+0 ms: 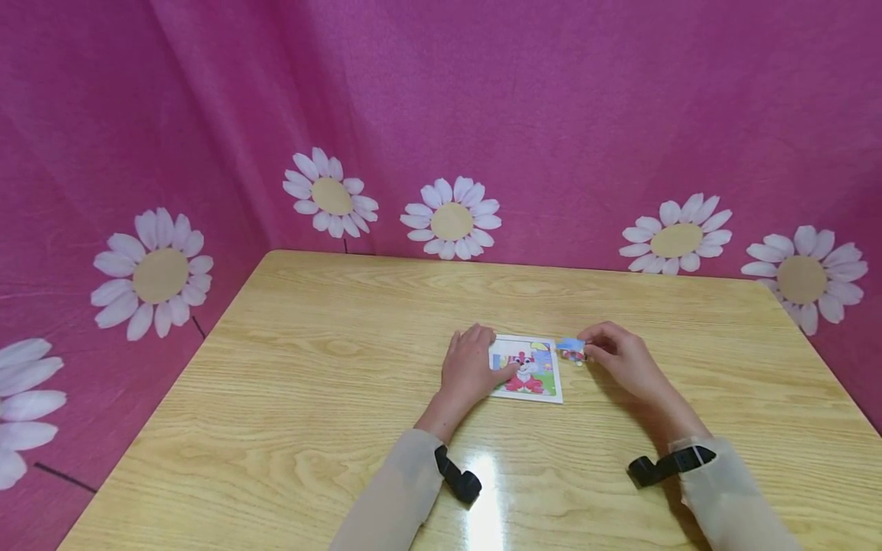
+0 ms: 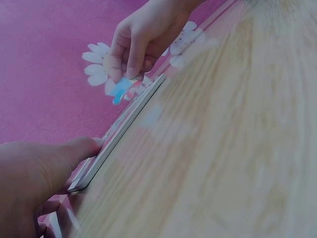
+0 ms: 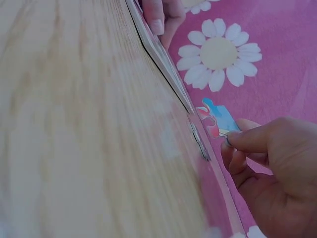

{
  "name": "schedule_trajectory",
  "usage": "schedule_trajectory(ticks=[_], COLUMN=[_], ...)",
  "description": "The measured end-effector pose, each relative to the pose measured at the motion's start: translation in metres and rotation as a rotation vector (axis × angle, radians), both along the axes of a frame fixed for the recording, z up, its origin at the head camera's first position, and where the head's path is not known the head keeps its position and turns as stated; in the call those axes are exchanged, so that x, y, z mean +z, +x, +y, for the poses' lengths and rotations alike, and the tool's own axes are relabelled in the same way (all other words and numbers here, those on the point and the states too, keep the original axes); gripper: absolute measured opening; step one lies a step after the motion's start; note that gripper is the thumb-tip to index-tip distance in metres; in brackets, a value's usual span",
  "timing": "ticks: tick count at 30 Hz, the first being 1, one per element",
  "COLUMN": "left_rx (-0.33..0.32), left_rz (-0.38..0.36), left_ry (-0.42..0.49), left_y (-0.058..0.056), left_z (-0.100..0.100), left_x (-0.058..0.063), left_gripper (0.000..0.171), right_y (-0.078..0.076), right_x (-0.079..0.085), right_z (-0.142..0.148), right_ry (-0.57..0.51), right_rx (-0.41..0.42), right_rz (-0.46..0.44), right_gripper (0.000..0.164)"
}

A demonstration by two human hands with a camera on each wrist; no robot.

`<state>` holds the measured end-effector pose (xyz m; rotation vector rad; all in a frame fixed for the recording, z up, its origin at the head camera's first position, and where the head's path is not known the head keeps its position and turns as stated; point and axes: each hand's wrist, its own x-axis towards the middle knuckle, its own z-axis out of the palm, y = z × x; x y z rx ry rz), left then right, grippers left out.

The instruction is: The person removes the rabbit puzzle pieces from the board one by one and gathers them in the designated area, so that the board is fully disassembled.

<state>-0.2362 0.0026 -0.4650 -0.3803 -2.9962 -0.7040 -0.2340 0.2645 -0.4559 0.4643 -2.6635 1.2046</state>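
Observation:
A small framed jigsaw puzzle [image 1: 540,386] with a pink-and-white cartoon animal lies on the table, its upper part partly bare. My left hand [image 1: 471,363] holds its left side, thumb on the picture and fingers along the edge; the hand hides that side. Just off the board's right edge, my right hand [image 1: 616,356] pinches a blue-and-red jigsaw piece [image 3: 221,119] between thumb and fingers. In the left wrist view the piece [image 2: 121,90] is raised and tilted beside the board's far end. Another flat piece [image 3: 199,141] lies on the table close to the board, below the pinched one.
The wooden table [image 1: 310,398] reaches back to a pink cloth [image 1: 551,115] printed with white daisies. Black straps with small cameras [image 1: 463,484] sit on both wrists over light sleeves. Light reflects off the tabletop near the front.

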Motion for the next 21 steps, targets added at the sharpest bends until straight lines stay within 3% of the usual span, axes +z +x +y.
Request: schedule_trajectory(ticks=[21], left_rx=[0.007], left_rz=[0.0], left_ry=[0.001], left_y=[0.001], left_z=[0.0], left_x=[0.0], left_gripper=[0.063], right_y=[0.007], right_x=[-0.002], right_z=[0.037], right_ry=[0.041], right_rx=[-0.062], right_rz=[-0.015], right_gripper=[0.015])
